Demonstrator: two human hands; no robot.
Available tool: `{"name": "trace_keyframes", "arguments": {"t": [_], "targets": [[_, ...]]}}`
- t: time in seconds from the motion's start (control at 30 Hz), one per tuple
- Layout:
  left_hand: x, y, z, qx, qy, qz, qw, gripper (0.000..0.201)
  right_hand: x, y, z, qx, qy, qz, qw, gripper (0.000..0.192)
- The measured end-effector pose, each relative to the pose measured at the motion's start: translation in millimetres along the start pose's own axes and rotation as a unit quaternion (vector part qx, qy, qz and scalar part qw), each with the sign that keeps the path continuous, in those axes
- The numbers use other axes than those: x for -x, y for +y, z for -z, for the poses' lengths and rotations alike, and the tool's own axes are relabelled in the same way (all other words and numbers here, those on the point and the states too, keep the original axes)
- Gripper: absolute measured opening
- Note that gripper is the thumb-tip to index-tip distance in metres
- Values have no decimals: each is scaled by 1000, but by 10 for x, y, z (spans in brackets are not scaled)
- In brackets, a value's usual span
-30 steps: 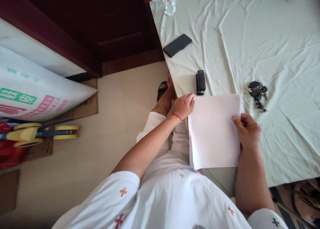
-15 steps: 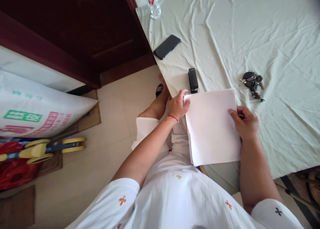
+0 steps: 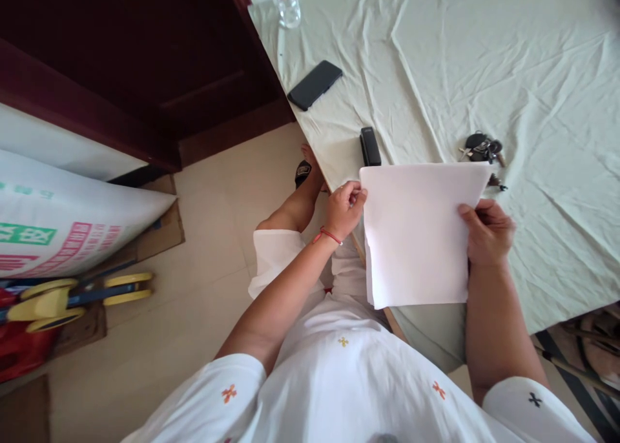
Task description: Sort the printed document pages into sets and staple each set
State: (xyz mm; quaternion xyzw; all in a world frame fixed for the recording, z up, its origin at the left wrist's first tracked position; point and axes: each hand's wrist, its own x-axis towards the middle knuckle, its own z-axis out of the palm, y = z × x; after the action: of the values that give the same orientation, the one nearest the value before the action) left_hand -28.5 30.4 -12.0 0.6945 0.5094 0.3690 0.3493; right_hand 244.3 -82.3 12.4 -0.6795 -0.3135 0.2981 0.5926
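A bare left hand [image 3: 345, 208] curls against the upper left edge of a rectangular stack of white paper sheets [image 3: 416, 236], whether pinching it I cannot tell, while the bare right hand [image 3: 491, 232] clasps the right edge, thumb on top. The stack crosses the near edge of a table spread with wrinkled pale-green cloth [image 3: 557, 236], its far edge close by a black oblong stapler [image 3: 371, 147], with cloth stretching wide to the right.

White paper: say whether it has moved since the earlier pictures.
Yes: the white paper has shifted, its far right corner toward the keys, now partly overlapping them in view.
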Motion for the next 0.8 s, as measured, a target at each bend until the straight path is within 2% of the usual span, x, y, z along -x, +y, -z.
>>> {"name": "trace_keyframes", "arguments": {"t": [0.27, 0.43, 0.57, 0.7, 0.8], "targets": [[50, -40, -71, -31, 24, -18, 999, 28, -58, 89, 10, 23, -5, 8, 1000, 29], [36, -75, -103, -46, 37, -17, 998, 33, -55, 72, 3, 17, -40, 3, 999, 26], [49, -73, -129, -50, 58, -17, 997, 28, -53, 94, 15, 88, -58, 19, 994, 25], [54, -74, -144, -55, 64, -11, 996, 29, -67, 123, 8, 168, -16, 62, 984, 22], [48, -83, -150, -65, 64, -11, 996, 31, -104, 114, -5, 135, 46, 63, 988, 20]]}}
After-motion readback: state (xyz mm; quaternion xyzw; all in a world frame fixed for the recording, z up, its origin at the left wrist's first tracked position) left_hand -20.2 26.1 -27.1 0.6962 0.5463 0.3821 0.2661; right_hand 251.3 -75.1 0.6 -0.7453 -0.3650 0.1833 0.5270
